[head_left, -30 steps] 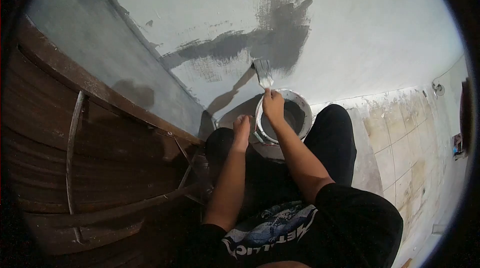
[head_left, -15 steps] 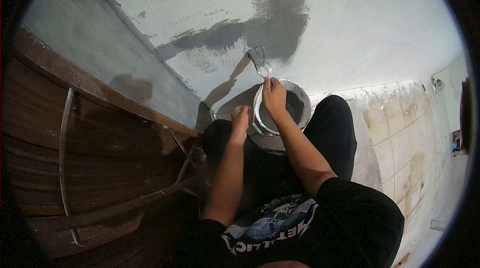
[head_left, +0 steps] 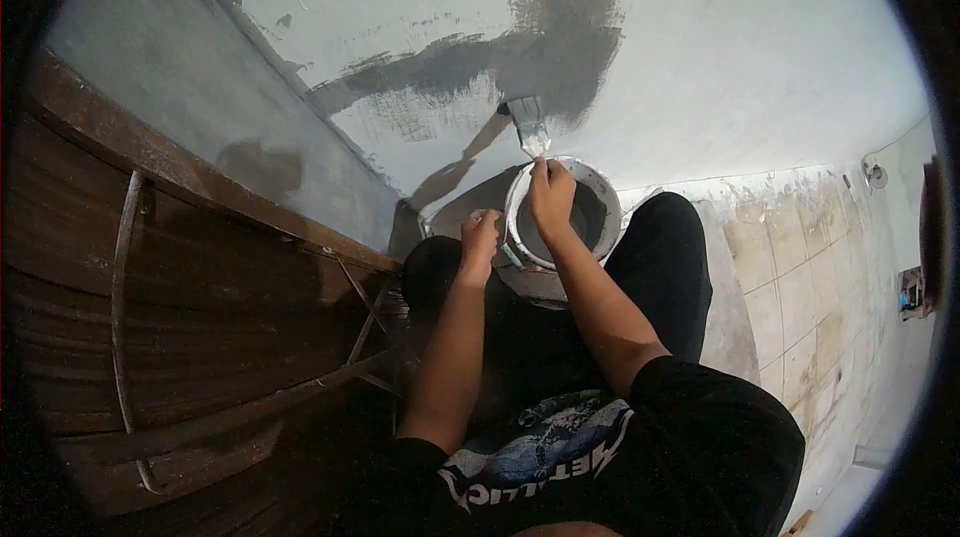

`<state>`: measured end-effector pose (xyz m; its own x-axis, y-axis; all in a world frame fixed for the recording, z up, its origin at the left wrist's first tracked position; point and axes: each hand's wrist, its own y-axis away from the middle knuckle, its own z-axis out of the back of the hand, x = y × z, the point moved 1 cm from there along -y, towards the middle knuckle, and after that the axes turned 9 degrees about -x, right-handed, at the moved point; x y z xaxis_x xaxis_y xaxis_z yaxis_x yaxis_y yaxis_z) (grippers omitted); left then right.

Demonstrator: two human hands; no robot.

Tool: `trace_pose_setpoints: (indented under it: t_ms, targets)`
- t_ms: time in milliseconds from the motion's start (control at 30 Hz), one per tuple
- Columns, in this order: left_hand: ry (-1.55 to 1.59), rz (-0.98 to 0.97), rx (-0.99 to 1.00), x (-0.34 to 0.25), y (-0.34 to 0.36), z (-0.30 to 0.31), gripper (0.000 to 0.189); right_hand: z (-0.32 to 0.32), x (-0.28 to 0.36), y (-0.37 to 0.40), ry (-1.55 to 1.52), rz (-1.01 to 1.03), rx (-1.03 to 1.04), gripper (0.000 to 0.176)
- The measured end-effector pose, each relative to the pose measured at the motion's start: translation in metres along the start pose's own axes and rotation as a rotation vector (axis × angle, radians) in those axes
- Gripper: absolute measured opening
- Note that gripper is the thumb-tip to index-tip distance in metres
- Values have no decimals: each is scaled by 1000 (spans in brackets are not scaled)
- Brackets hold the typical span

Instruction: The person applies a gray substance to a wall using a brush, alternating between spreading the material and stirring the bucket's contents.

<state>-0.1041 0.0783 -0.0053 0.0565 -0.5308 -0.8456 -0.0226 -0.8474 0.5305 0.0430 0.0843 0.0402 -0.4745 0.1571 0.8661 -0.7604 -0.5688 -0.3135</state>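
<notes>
My right hand (head_left: 553, 199) is closed on the handle of a paintbrush (head_left: 532, 130), just over the bucket's far rim. The bristles are coated in grey and lie close to or against the pale wall, beneath a patch of grey paint (head_left: 560, 47). Below this hand stands a white bucket (head_left: 514, 212) with grey paint inside and smears on its rim. My left hand (head_left: 480, 242) is curled closed beside the bucket's left side, above my knee. What its fingers hold, if anything, is hidden.
On the left is a dark brown wooden panel (head_left: 200, 317) with a metal bar (head_left: 122, 307) along it. A grey surface (head_left: 200, 87) meets the pale wall at a corner. Stained floor tiles (head_left: 800, 287) stretch away on the right. My bent knees flank the bucket.
The brush has swung slightly to the right and its bristles have turned against the wall. My right hand has shifted a little; my left hand stays nearly still.
</notes>
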Motion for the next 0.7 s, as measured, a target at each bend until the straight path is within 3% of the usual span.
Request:
trace_pose_setpoints:
  t_ms: [133,167,367,467,500,600,700]
  targets:
    - [24,-78,-2,6,-1,-1,17,11,51,-6,-270,100,-72,35]
    - [26,-72,2,5,-1,0,17,11,56,-11,-271,51,-11,35]
    - [24,-43,29,2,0,1,17,-9,0,-7,101,5,141,35]
    - [24,-22,17,-1,2,0,17,-1,0,4,-91,-121,-13,39]
    - [31,-19,10,0,3,0,17,1,3,3,-120,-17,-102,39]
    - [12,-22,1,2,1,0,16,12,27,-15,-320,-26,-184,34]
    - [-2,0,-2,-1,3,0,18,17,31,-41,-163,53,-145,35]
